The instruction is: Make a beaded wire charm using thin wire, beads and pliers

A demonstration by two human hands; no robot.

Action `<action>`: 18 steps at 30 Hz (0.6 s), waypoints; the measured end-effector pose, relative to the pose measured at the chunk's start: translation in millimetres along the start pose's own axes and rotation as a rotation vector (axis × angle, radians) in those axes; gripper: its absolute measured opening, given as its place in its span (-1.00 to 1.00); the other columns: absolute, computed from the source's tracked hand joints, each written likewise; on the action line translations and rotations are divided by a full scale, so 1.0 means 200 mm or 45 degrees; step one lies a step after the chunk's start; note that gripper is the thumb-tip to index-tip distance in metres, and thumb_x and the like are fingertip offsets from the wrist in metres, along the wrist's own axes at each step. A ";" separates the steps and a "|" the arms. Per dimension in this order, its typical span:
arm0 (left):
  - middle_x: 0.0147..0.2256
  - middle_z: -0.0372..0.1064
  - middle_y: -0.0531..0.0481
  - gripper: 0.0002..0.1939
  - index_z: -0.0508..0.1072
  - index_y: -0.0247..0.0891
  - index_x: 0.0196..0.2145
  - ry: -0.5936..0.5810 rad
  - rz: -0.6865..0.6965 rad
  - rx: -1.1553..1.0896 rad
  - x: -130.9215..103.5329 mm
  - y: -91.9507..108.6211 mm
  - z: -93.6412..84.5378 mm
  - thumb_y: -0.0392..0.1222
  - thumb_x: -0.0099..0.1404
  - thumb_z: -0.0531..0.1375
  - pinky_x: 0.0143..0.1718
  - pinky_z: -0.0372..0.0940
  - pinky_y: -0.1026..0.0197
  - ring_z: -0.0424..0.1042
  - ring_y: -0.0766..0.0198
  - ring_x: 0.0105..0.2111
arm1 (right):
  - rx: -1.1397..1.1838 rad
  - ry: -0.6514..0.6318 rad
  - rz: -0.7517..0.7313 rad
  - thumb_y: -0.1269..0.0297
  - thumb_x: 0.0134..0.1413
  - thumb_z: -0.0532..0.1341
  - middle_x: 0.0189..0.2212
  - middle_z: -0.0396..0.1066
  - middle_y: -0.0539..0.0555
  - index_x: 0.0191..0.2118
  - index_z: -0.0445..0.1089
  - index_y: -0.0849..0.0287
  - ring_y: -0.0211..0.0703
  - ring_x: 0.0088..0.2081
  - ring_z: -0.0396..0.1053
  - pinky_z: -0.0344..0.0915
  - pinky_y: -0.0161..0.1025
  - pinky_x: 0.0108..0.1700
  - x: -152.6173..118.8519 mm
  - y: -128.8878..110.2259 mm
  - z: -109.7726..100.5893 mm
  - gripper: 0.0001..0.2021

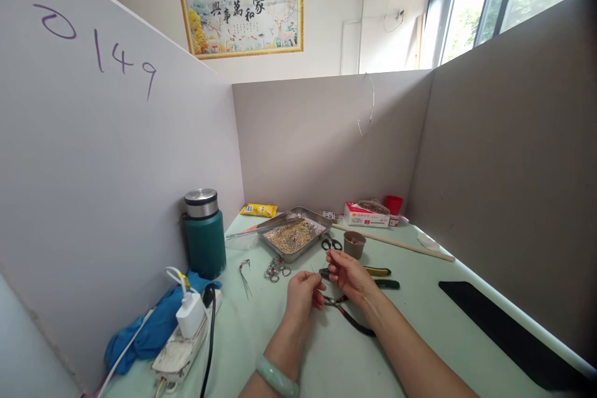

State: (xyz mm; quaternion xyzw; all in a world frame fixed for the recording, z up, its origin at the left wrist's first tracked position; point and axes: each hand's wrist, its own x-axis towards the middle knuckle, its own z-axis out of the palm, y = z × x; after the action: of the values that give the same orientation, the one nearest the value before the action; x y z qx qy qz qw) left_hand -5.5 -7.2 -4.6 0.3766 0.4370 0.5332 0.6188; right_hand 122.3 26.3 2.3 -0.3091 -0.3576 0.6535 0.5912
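Note:
My left hand (305, 291) is closed in a pinch above the table, with what looks like a thin wire standing up from its fingertips. Close by on the right, my right hand (349, 275) pinches something tiny at its fingertips, too small to name. Beneath and behind the hands lie pliers with black handles (357, 321) and a cutter with yellow and green handles (377, 272), both partly covered. A metal tray (291, 257) of small gold beads stands beyond. Left of the hands are a beaded chain (276, 270) and several thin wires with red beads (245, 277).
A brown cup (354, 245) and black scissors (332, 244) sit behind my right hand. A wooden stick (401, 242) crosses the back right. On the left stand a green bottle (205, 242) and a power strip (181, 348). A black mat (504, 329) lies right; partitions enclose the table.

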 end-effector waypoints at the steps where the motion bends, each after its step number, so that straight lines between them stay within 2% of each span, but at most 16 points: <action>1: -0.61 0.32 0.04 -0.80 0.24 -0.30 -0.55 0.003 -0.002 0.002 0.00 0.00 0.00 -0.15 -0.06 0.19 -0.78 0.00 0.37 0.19 0.45 -0.78 | -0.017 0.002 -0.006 0.25 -0.18 0.31 -0.53 0.29 -0.04 -0.39 0.39 0.21 -0.42 -0.60 0.16 0.10 -0.45 -0.64 0.00 0.00 0.00 -0.82; 10: -0.62 0.32 0.05 -0.83 0.23 -0.29 -0.55 0.016 0.003 0.008 0.01 -0.01 0.00 -0.18 -0.04 0.17 -0.79 0.00 0.38 0.17 0.46 -0.78 | -0.292 0.025 -0.159 0.14 -0.22 0.31 -0.53 0.29 -0.04 -0.41 0.37 0.20 -0.40 -0.61 0.13 0.00 -0.42 -0.64 -0.01 -0.03 0.02 -0.74; 15: -0.61 0.32 0.06 -0.75 0.27 -0.31 -0.54 0.000 0.045 0.015 0.01 0.00 -0.01 -0.09 -0.08 0.23 -0.78 -0.02 0.38 0.17 0.47 -0.78 | -0.484 0.033 -0.254 0.04 -0.21 0.27 -0.58 0.29 -0.04 -0.47 0.35 0.21 -0.40 -0.64 0.08 -0.04 -0.40 -0.64 -0.01 -0.05 0.02 -0.70; 18: -0.59 0.31 0.07 -0.67 0.32 -0.32 -0.49 -0.033 0.076 -0.009 0.01 0.00 -0.01 -0.02 -0.11 0.27 -0.76 0.01 0.38 0.19 0.47 -0.76 | -0.566 0.031 -0.303 -0.01 -0.16 0.23 -0.55 0.30 -0.04 -0.44 0.36 0.20 -0.39 -0.64 0.07 -0.03 -0.38 -0.62 -0.01 -0.05 0.02 -0.67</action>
State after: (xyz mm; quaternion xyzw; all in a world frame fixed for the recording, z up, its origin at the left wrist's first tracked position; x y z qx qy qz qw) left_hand -6.6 -5.4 -6.0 0.3942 0.4159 0.5479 0.6095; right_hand 126.0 23.9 12.8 -0.3951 -0.5195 0.4807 0.5857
